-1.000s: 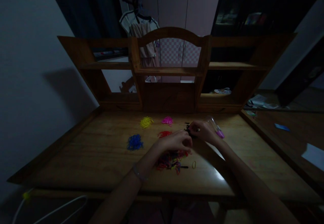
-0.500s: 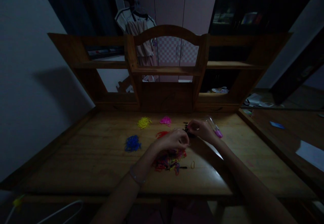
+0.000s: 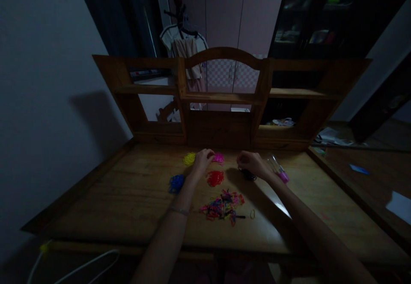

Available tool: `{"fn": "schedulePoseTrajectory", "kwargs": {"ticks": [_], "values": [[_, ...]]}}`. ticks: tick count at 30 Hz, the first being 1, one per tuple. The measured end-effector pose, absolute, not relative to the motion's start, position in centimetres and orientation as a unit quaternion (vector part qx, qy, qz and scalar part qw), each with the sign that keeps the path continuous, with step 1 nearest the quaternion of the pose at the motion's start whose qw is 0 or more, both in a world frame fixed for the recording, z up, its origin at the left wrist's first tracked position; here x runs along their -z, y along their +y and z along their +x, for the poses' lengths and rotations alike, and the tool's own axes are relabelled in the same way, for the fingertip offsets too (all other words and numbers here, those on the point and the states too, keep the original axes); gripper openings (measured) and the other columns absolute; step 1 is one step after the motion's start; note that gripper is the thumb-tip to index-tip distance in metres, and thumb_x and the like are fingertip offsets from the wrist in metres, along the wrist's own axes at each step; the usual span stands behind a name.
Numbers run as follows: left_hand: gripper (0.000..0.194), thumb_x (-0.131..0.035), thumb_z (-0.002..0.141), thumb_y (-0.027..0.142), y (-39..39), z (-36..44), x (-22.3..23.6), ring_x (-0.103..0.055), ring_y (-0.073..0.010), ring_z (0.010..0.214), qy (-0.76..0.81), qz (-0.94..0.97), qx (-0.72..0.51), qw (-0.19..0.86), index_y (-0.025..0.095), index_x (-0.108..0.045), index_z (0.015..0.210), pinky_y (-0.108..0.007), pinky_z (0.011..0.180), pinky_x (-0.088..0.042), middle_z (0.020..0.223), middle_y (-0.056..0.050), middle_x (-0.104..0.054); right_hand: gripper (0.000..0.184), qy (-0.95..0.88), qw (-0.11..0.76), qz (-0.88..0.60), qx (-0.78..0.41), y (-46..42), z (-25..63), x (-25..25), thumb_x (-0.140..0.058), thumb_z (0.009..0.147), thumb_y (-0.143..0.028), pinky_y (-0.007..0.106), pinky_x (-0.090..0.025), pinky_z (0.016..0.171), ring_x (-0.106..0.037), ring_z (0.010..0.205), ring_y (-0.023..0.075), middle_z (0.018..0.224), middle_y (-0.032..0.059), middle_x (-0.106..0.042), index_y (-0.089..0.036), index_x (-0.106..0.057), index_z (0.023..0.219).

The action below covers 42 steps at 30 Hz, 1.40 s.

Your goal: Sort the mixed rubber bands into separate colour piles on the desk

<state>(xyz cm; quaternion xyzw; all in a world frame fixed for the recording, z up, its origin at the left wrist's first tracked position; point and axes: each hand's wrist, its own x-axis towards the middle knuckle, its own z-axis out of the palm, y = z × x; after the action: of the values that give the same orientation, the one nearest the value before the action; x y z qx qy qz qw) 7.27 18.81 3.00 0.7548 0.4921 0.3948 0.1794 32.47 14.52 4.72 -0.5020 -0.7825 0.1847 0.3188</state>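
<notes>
My left hand (image 3: pixel 203 161) reaches over the back of the table, its thumb and fingers pinched together at the edge of a pink pile of small bands (image 3: pixel 219 158). Whatever it may hold is too small to see. My right hand (image 3: pixel 252 163) is closed in a pinch just above a black pile of bands (image 3: pixel 248 174), partly covering it; what lies between its fingers is hidden. Between the two arms are a red pile of bands (image 3: pixel 215 178) and, nearer me, a mixed multicoloured heap (image 3: pixel 221 207). Yellow bands (image 3: pixel 189 159) and blue bands (image 3: pixel 176 183) lie beside my left arm.
A clear tube with a purple end (image 3: pixel 278 169) lies right of my right hand. A small dark stick (image 3: pixel 240 217) and a yellowish loop (image 3: pixel 252 214) lie by the mixed heap. A wooden shelf unit (image 3: pixel 221 99) borders the table's back.
My left hand has moved from above the red pile and mixed heap, away from me and leftward, to the pink pile. My right hand stays at the black pile. The camera view has shifted slightly.
</notes>
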Motion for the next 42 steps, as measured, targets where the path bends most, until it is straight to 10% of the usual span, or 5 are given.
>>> {"fn": "schedulePoseTrajectory", "kwargs": {"ticks": [24, 42], "values": [[0.011, -0.056, 0.087, 0.018, 19.5, 6.6, -2.0, -0.059, -0.0144, 0.076, 0.523, 0.708, -0.470, 0.073, 0.018, -0.066, 0.083, -0.025, 0.072, -0.045, 0.086, -0.004, -0.060, 0.020, -0.848, 0.244, -0.451, -0.135, 20.2, 25.7, -5.2, -0.062, 0.072, -0.010, 0.018, -0.038, 0.058, -0.058, 0.065, 0.0114, 0.074, 0.0019, -0.068, -0.015, -0.066, 0.090], [0.006, -0.063, 0.083, 0.020, 17.4, 7.1, -3.5, -0.057, -0.0125, 0.072, 0.517, 0.701, -0.484, 0.088, 0.020, -0.059, 0.079, -0.024, 0.067, -0.044, 0.084, 0.000, -0.057, 0.015, -0.831, 0.224, -0.390, -0.327, 5.4, 30.8, -4.9, -0.066, 0.083, -0.033, 0.029, -0.047, 0.077, -0.060, 0.086, 0.0173, 0.093, 0.0048, -0.065, -0.020, -0.071, 0.089]]}}
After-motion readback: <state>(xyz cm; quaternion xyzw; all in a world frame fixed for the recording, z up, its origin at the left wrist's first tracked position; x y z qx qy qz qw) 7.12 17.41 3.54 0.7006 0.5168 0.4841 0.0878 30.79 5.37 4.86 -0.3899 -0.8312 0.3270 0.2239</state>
